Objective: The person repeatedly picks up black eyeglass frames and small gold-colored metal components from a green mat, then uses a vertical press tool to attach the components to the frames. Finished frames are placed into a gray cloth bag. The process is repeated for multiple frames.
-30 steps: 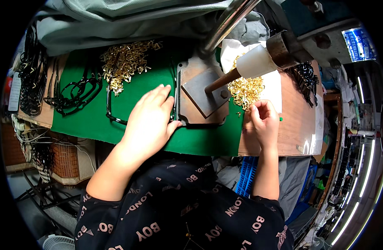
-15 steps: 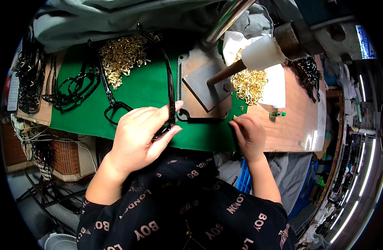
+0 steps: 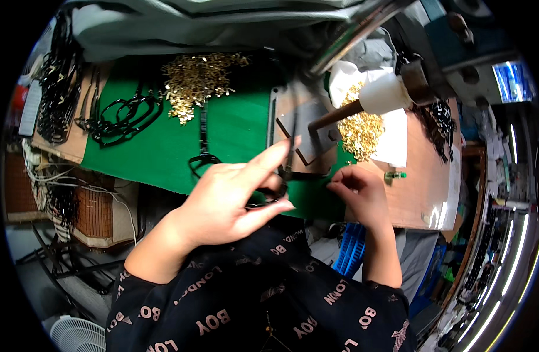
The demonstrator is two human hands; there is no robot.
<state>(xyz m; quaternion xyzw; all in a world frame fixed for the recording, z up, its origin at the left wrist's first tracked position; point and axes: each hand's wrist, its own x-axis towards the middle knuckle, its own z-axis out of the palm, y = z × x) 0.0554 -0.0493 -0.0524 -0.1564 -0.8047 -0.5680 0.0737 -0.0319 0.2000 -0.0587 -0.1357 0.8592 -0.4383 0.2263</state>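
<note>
My left hand (image 3: 228, 199) is closed around a glossy black strap (image 3: 290, 161), its thumb and forefinger on either side. The strap is blurred by motion and stands up in front of the left part of a metal press plate (image 3: 313, 126). Close by on the right, my right hand (image 3: 366, 190) has thumb and fingertips pinched together at the green mat's (image 3: 240, 126) near edge; whatever is between them is too small to make out. Behind my left hand another black strap (image 3: 204, 135) with a loop at its end lies on the mat.
Small gold metal pieces (image 3: 193, 82) are heaped at the back left. More gold pieces (image 3: 363, 132) lie on white paper right of the press rod (image 3: 334, 114). A small green bottle (image 3: 394, 175) sits on the wood. Black straps (image 3: 120, 120) lie at left, others (image 3: 437, 126) at right.
My left hand has moved right with the strap, from beside the press plate to in front of its left part. My right hand stays pinched near the plate's right corner. The whole view has shifted slightly.
</note>
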